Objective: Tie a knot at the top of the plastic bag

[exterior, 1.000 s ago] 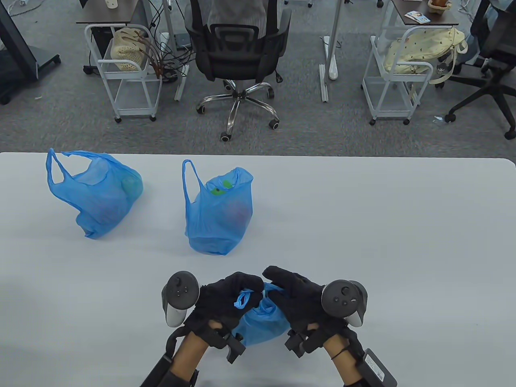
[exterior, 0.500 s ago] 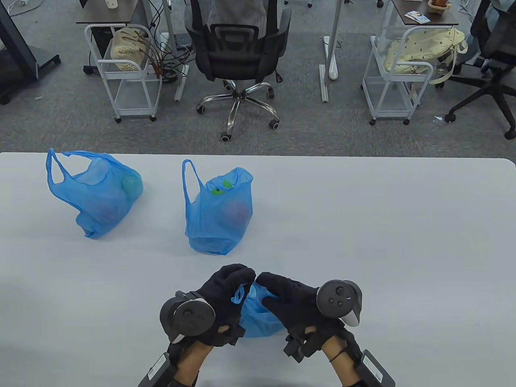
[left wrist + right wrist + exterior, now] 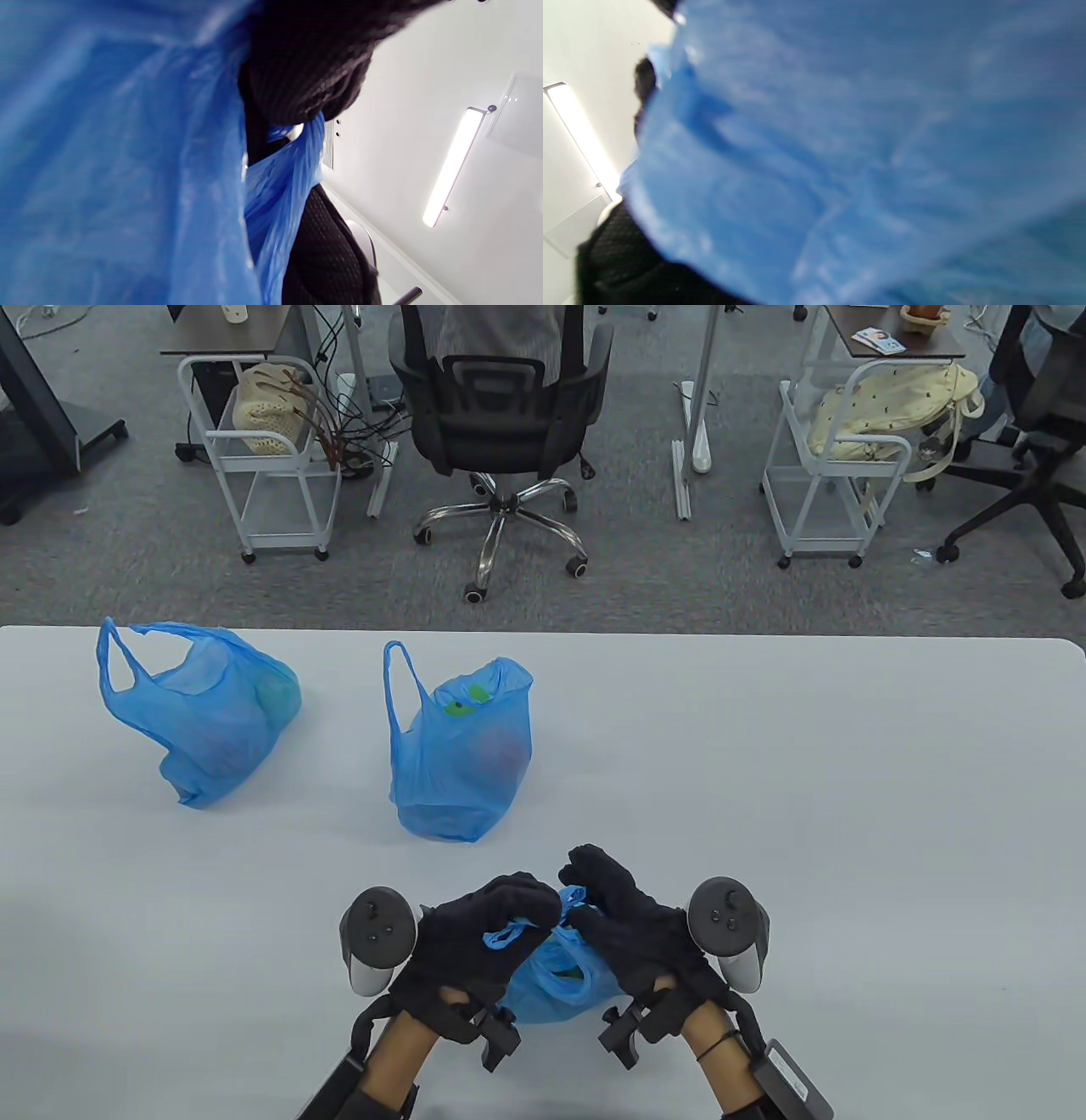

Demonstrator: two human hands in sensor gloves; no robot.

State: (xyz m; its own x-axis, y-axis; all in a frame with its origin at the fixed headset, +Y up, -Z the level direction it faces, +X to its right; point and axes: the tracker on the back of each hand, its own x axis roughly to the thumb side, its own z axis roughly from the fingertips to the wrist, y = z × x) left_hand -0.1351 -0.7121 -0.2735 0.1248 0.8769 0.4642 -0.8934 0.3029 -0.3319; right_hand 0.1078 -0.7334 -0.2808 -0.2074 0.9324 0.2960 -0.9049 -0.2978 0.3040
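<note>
A small blue plastic bag (image 3: pixel 556 980) sits near the table's front edge between both gloved hands. My left hand (image 3: pixel 488 929) pinches one blue handle loop (image 3: pixel 502 935) of the bag. My right hand (image 3: pixel 619 912) grips the other handle (image 3: pixel 575 895), pulled up beside its fingertips. The two handles cross between the hands above the bag's mouth. In the left wrist view the blue bag (image 3: pixel 127 169) fills the left side, with black gloved fingers (image 3: pixel 305 72) against it. Blurred blue bag plastic (image 3: pixel 861 161) covers almost all of the right wrist view.
Two more blue bags with contents stand on the white table (image 3: pixel 848 814): one at the far left (image 3: pixel 204 712), one at the centre (image 3: pixel 462 755), both with open tops. An office chair (image 3: pixel 501 415) and wire carts (image 3: pixel 263 449) stand on the floor beyond the far edge.
The left hand has rolled back so its tracker faces up and sits further left. The right hand has moved up and forward, drawing its handle higher. The bag's handles are drawn closer together.
</note>
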